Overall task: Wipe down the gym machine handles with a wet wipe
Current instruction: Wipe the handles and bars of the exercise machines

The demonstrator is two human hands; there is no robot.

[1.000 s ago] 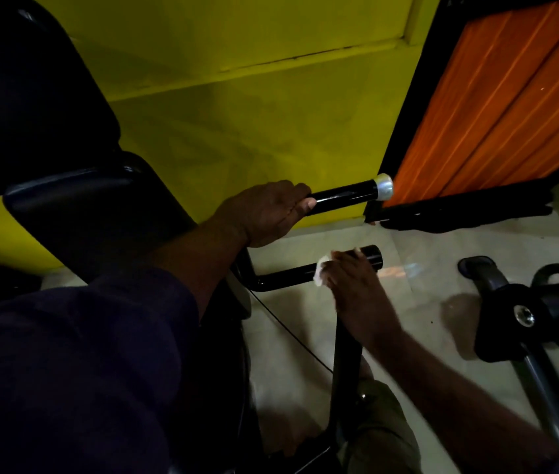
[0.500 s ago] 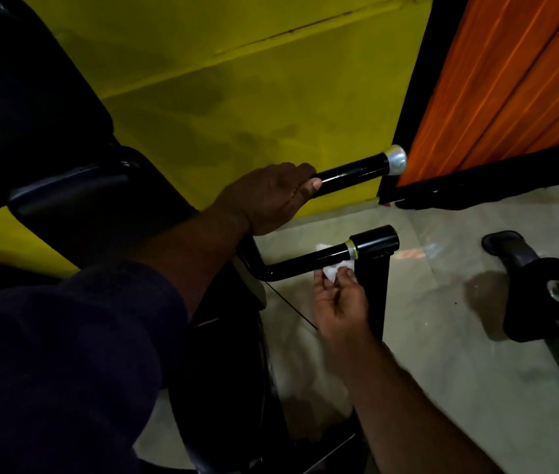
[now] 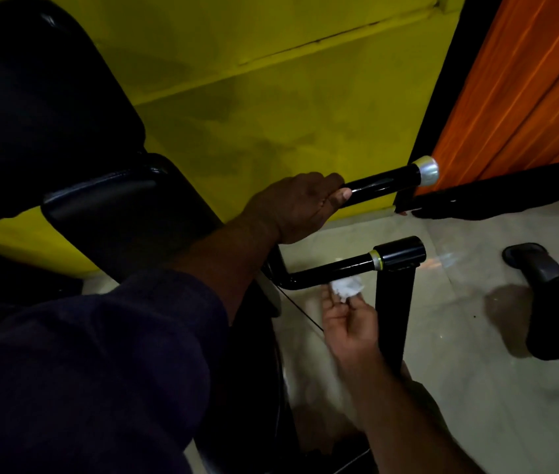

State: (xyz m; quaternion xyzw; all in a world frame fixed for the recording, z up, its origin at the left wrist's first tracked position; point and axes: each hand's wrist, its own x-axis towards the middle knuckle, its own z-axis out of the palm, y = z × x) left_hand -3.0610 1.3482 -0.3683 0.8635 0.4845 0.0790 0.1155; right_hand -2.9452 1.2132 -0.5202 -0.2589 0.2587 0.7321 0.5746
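Two black machine handles run left to right. The upper handle (image 3: 384, 183) ends in a silver cap, and my left hand (image 3: 296, 208) grips its near end. The lower handle (image 3: 334, 268) is a bent black bar with a thicker black sleeve (image 3: 399, 253) at its right end. My right hand (image 3: 348, 325) holds a crumpled white wet wipe (image 3: 449, 287) in its fingertips, palm up, just under the lower handle and touching or nearly touching its underside.
A black padded seat back (image 3: 65, 148) fills the left. A yellow wall (image 3: 271, 97) and an orange slatted panel (image 3: 527, 90) stand behind. A black upright post (image 3: 394, 319) drops from the lower handle. Another black machine part (image 3: 551, 302) sits on the pale floor at right.
My right hand came off the top of the lower handle and dropped below it, turning palm up with the wipe. The left hand kept its grip. The view shifted.
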